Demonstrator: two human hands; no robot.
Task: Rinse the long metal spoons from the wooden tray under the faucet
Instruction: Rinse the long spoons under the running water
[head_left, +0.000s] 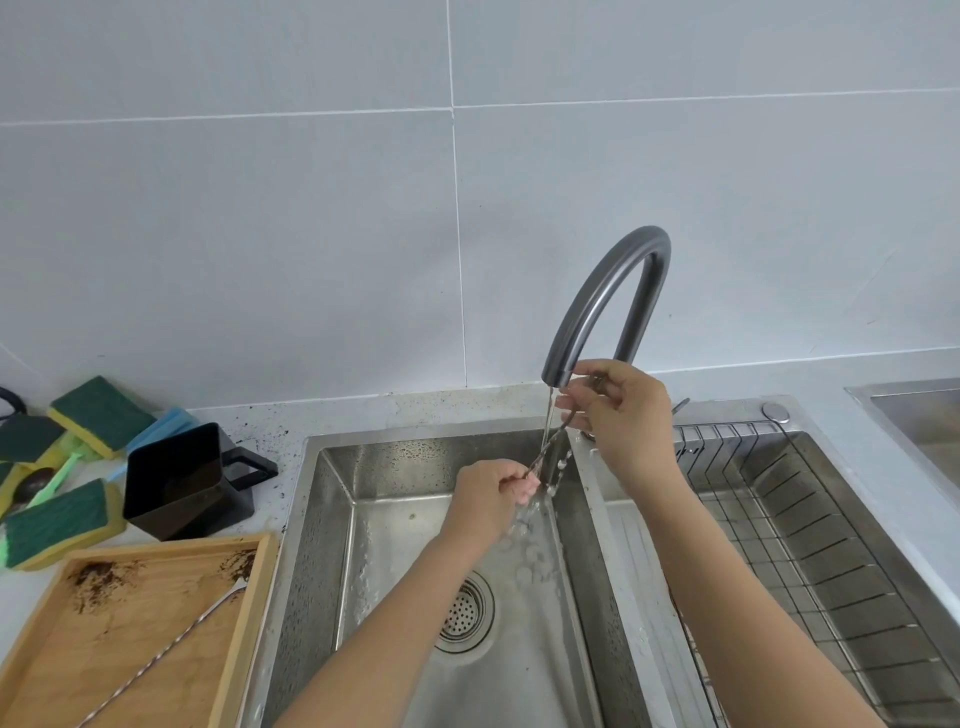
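Water runs from the grey arched faucet (602, 296) into the steel sink (322, 519). I hold one long metal spoon (550, 447) slanted in the stream. My right hand (623, 415) pinches its upper end beside the spout. My left hand (493, 491) grips its lower end, wet, over the basin. A second long twisted metal spoon (171, 644) lies diagonally in the wooden tray (244, 623) at the lower left, which carries dark coffee-like stains.
A black square cup (176, 478) stands behind the tray. Green-and-yellow sponges (98, 410) and a blue one lie at the far left. A wire drying rack (810, 530) fills the right basin. The drain strainer (465, 613) sits in the sink floor.
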